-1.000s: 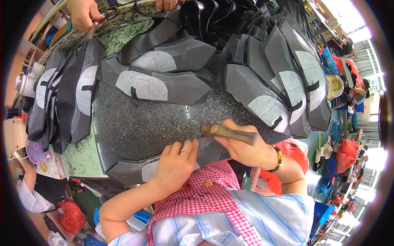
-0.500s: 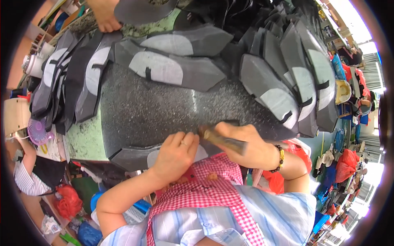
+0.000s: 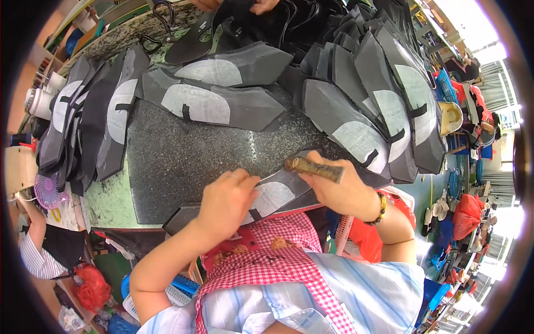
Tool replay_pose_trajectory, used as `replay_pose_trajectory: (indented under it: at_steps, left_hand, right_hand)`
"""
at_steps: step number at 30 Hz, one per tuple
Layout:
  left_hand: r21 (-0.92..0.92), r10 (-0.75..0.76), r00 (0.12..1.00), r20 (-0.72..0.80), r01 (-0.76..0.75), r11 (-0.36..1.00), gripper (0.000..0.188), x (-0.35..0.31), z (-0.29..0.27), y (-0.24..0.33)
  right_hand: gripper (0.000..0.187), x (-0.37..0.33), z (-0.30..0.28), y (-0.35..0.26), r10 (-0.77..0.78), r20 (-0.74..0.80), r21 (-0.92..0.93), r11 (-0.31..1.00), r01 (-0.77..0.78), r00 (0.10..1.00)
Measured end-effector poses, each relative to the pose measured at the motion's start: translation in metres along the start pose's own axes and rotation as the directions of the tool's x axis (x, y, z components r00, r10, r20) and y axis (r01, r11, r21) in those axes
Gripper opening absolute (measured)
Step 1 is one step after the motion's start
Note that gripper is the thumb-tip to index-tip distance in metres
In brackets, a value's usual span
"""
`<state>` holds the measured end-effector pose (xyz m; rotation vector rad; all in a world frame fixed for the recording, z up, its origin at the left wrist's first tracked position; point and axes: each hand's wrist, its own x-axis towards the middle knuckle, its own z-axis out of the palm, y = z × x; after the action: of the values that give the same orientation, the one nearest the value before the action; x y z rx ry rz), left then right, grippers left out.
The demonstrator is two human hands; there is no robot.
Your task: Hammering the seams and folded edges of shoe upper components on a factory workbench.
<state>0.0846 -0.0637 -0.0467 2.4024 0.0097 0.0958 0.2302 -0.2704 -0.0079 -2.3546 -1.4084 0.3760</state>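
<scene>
A dark grey sole-shaped sheet (image 3: 275,196) with a pale grey patch and a small black tab lies along the near edge of the worktop. My left hand (image 3: 228,200) is closed on its left part, fingers curled together at the patch. My right hand (image 3: 347,192) grips a short, worn brown wooden-handled tool (image 3: 317,168) above the sheet's right end; I cannot make out its working end. Two similar patched sheets, including one grey sheet (image 3: 250,103), lie overlapping farther back on the worktop.
Stacked patched sheets stand at left (image 3: 119,111) and right (image 3: 356,131). The speckled dark board (image 3: 183,150) covers the green worktop (image 3: 105,203). At the far side, another person's hand (image 3: 264,6) handles a black piece near scissors (image 3: 161,19). A purple fan (image 3: 49,190) stands left.
The near sheet now tilts up toward the right, showing more of its patch and tab. The wooden-handled tool has turned slightly in my right hand. The other person's hands moved right along the far side.
</scene>
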Motion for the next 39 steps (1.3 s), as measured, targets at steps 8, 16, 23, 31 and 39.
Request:
replay_pose_trajectory:
  at_steps: [8,16,23,31,39]
  left_hand:
    - [0.492,0.213,0.977,0.023,-0.196,0.848,0.041,-0.014,0.016,0.009]
    - [0.064,0.051,0.998,-0.021,-0.05,0.997,0.034,-0.013,0.0,-0.006]
    - [0.312,0.2,0.97,-0.134,-0.15,0.938,0.026,-0.032,0.01,-0.008]
    - [0.247,0.188,0.972,-0.142,-0.149,0.957,0.021,-0.05,-0.006,-0.02]
    - [0.23,0.269,0.96,-0.08,-0.245,0.942,0.02,-0.067,-0.025,-0.044]
  right_hand:
    - [0.018,0.017,0.008,-0.007,-0.164,0.024,0.146,0.976,0.159,0.986]
    - [0.018,0.009,0.014,-0.032,-0.009,0.187,0.003,1.0,0.009,0.982]
    - [0.029,0.019,0.011,-0.04,-0.072,0.129,0.138,0.989,0.054,0.989]
    - [0.028,0.032,0.014,-0.059,-0.154,0.211,0.112,0.985,0.133,0.965]
    - [0.044,0.043,0.028,-0.074,-0.267,0.288,0.085,0.964,0.253,0.92]
